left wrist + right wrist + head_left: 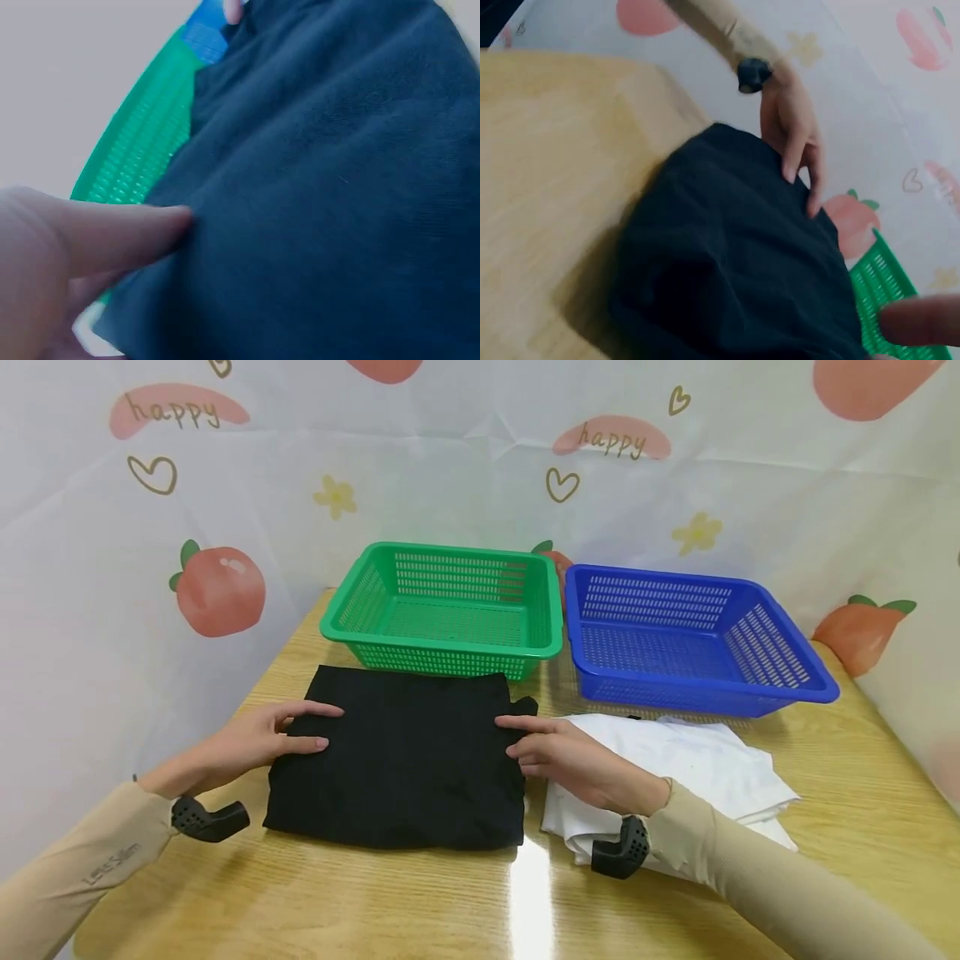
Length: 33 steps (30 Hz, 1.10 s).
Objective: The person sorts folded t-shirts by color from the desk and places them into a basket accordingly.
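A black folded garment [405,760] lies on the table in the head view, a small flap of it sticking out at its upper right. My left hand [258,739] touches its left side, thumb and forefinger resting on top. In the left wrist view the thumb [135,232] lies along the cloth's edge. At the garment's right side, my right hand [573,756] touches the cloth with its fingertips, the fingers slightly bent. Part of that hand's grasp side is hidden. Beside it a white folded garment [675,768] lies partly under the right forearm.
Behind the black garment stands a green basket [442,647], its front close to the cloth. A blue basket [697,693] stands to its right, behind the white garment. Bare wood of the table [360,902] shows in front. A patterned curtain [450,468] hangs behind.
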Available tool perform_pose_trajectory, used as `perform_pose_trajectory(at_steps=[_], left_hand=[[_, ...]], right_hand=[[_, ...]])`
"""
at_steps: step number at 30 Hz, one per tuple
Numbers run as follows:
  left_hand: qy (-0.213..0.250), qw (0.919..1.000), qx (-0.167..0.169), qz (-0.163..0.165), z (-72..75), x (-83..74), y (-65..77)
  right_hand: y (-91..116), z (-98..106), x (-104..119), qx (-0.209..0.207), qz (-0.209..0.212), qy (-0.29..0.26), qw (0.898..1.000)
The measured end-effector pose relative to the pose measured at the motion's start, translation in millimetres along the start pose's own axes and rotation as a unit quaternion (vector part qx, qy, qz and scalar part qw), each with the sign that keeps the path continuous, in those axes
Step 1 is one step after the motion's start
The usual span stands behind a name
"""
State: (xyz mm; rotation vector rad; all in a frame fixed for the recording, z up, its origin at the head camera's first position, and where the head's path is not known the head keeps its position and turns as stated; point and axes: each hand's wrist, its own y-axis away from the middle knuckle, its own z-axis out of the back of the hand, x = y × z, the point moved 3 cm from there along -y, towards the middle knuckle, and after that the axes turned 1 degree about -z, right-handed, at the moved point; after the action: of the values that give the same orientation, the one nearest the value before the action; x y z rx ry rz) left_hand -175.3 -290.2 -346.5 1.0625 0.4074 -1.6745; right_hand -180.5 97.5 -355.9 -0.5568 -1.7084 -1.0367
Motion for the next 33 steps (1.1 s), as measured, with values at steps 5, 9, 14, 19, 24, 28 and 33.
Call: perform_pose_trajectory(at_steps=[5,9,14,19,24,28,33], left_hand=[[-0.058,0.9974,0.041,-0.012,-3.5,-7.0,-1.8],[-0.086,0.9951,0.014,-0.048,-3.2,-14.2,-1.7],[-0.041,0.9986,-0.016,-0.031,1.8,-19.1,0.5],[-0.051,0.9972,-0.046,-0.03,10.8,-28.4,4.5],[-0.05,0.9956,-0.069,-0.037,23.8,-41.9,10.7],[-0.018,0.9985,-0.044,-0.026,25.5,-37.4,10.9],[0.004,0.9996,-0.006,0.029,0.1,-14.5,3.9]], right_hand=[[-12,-5,-6,0.028,-0.033,0.001,0.999],[-15,-9,-5,0.009,-0.015,0.006,1.0],[-12,-6,8,-0.016,0.015,0.017,1.0],[-7,0,26,-0.003,0.02,0.001,1.0],[-7,1,45,0.01,0.037,-0.007,0.999],[-6,3,55,0.03,0.046,-0.021,0.998],[-6,7,55,0.022,0.029,-0.034,0.999]])
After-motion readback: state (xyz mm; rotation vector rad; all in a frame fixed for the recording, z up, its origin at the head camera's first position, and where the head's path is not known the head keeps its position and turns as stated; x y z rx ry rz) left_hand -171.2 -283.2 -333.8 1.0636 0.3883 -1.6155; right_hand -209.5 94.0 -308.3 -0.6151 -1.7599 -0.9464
